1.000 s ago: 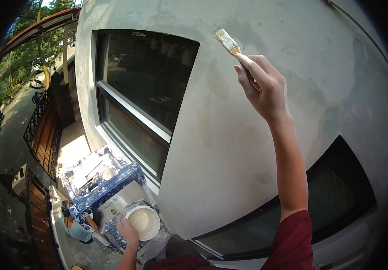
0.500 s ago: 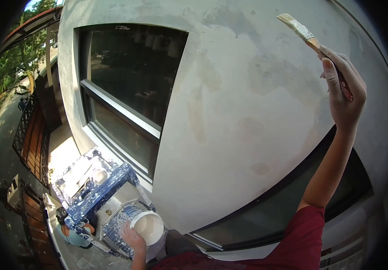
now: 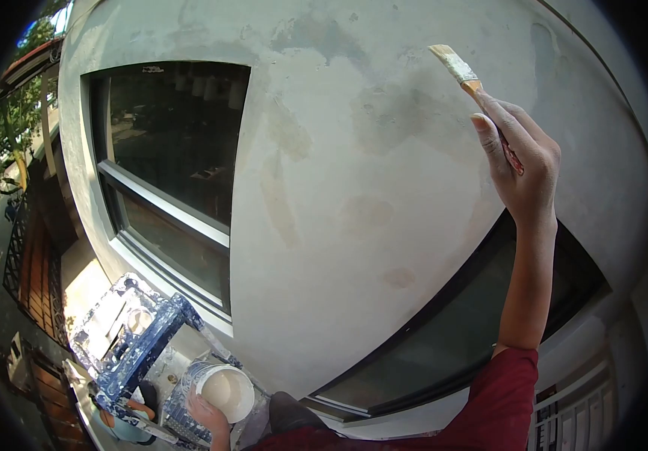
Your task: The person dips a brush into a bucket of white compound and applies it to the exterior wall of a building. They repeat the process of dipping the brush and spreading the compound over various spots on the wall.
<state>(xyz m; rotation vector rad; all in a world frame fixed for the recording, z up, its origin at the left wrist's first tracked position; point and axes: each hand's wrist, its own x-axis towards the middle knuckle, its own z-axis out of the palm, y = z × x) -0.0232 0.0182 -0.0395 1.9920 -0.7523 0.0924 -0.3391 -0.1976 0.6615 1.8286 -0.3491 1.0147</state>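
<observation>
My right hand (image 3: 523, 154) is raised in front of the wall, closed on a paintbrush (image 3: 456, 66). Pale paint coats the brush's bristles, which point up and left; its reddish handle end shows below my fingers. Low in the view, my left hand (image 3: 209, 416) holds the side of a white paint bucket (image 3: 244, 394), fingers curved along its outer wall near the rim. Creamy off-white paint (image 3: 221, 390) shows inside the bucket. The grey-white wall (image 3: 324, 225) has darker and tan patches across it.
A paint-splattered blue stepladder (image 3: 143, 346) stands at lower left, with another person (image 3: 122, 427) partly visible behind it. A dark window (image 3: 170, 143) is set in the wall, and another dark window (image 3: 444, 316) lies below right. A gate (image 3: 34, 278) stands at far left.
The view has shifted right, so wall, window and bucket appear farther left. My right hand still holds the brush up, and my left stays at the bucket.
</observation>
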